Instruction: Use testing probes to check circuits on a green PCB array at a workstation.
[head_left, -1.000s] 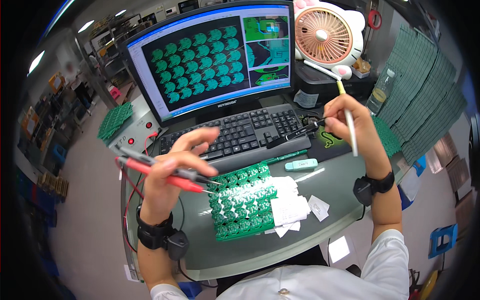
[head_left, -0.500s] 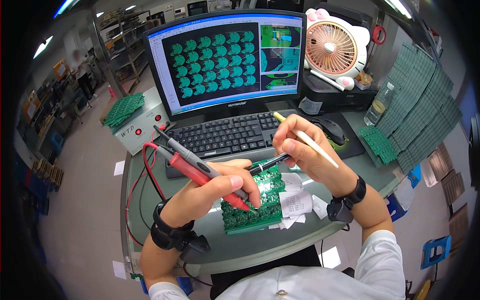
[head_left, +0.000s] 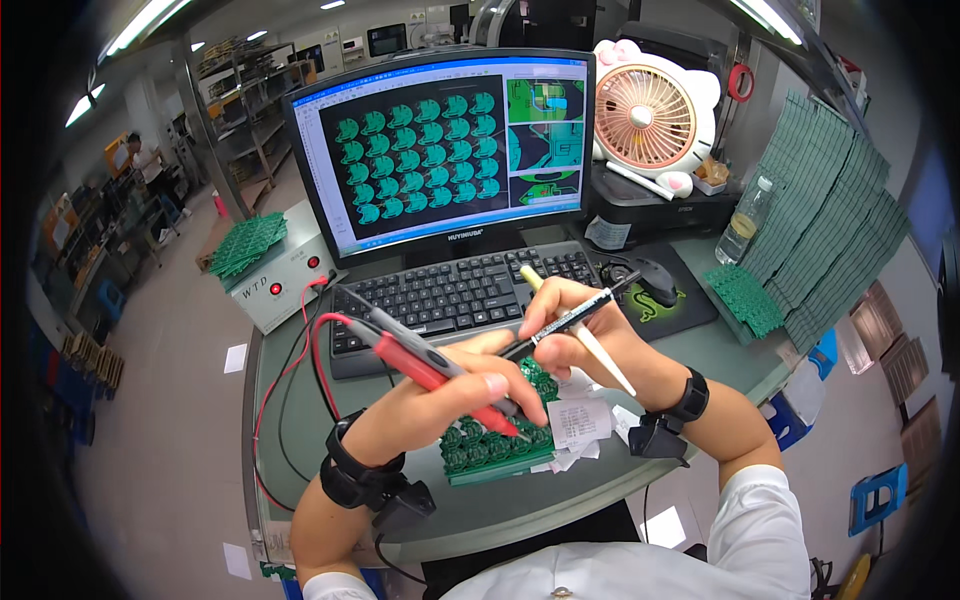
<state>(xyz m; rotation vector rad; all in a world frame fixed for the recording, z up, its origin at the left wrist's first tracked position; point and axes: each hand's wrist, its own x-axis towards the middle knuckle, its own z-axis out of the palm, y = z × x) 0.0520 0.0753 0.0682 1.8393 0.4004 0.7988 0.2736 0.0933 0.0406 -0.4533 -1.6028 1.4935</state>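
My left hand (head_left: 445, 405) is closed round a red test probe (head_left: 408, 362) and a grey test probe (head_left: 405, 337), held side by side. Their lower ends point down over a green circuit board panel (head_left: 490, 458), which lies on the table partly hidden by the hand. In my right hand (head_left: 625, 350), fingers closed, are a black marker pen (head_left: 572, 318) and a slim cream stick (head_left: 607, 364) with a yellowish end. The marker's lower left end reaches my left fingers; whether they grip it I cannot tell.
Printed paper slips (head_left: 580, 422) lie right of the panel. Behind are a keyboard (head_left: 450, 293), a mouse (head_left: 654, 283) and a monitor (head_left: 420, 150) showing board pictures. A white box (head_left: 285, 280) with probe leads stands left; a bottle (head_left: 743, 222) and stacked green boards (head_left: 825, 210) stand right.
My right hand has moved slightly left and down, and more of the black marker now shows beyond its fingers. The probes in my left hand have shifted a little right and down.
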